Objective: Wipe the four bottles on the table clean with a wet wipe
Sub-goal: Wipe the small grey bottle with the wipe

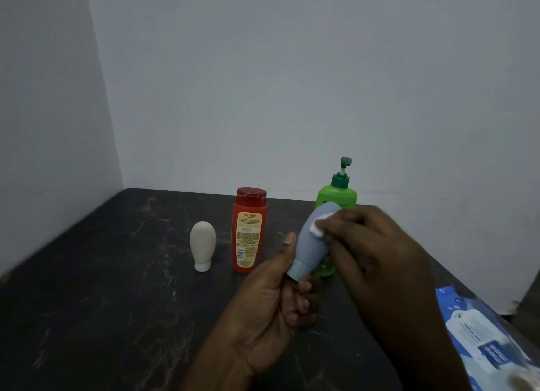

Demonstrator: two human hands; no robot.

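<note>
Head | left hand [271,300] grips grey bottle [312,238] | right hand [377,244] pinches wipe [318,228] on it | 11 o'clock white bottle [202,246], red bottle [249,230], 12 o'clock green bottle [340,192]: likely pending

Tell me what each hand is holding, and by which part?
Left hand grips the grey bottle at its cap end; right hand pinches a white wipe against its rounded top.

four bottles: white bottle [202,246], red bottle [249,232], green bottle [339,194], grey bottle [309,244]. one wipe [317,230]. one wipe pack [482,341]. two hands: left hand [268,311], right hand [377,250]. one table [102,273].
</note>
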